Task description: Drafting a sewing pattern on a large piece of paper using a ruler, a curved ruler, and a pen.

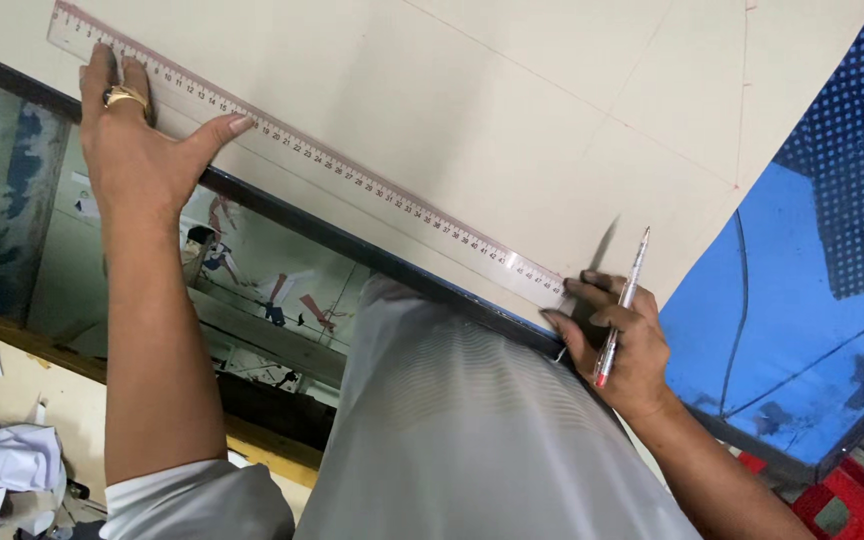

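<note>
We press the clear ruler (302,155) flat on the cream sheet (512,100) along the worktop's near edge, left hand (137,150) spread open, right hand (617,345) gripping a pen (624,305), poised to draw.

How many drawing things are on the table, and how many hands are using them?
Ruler, long and clear, pressed flat by the left hand: 1
Pen, held in the right hand: 1
Cream paper sheet: 1
Hands: 2
Gold ring: 1
Total: 6
</note>
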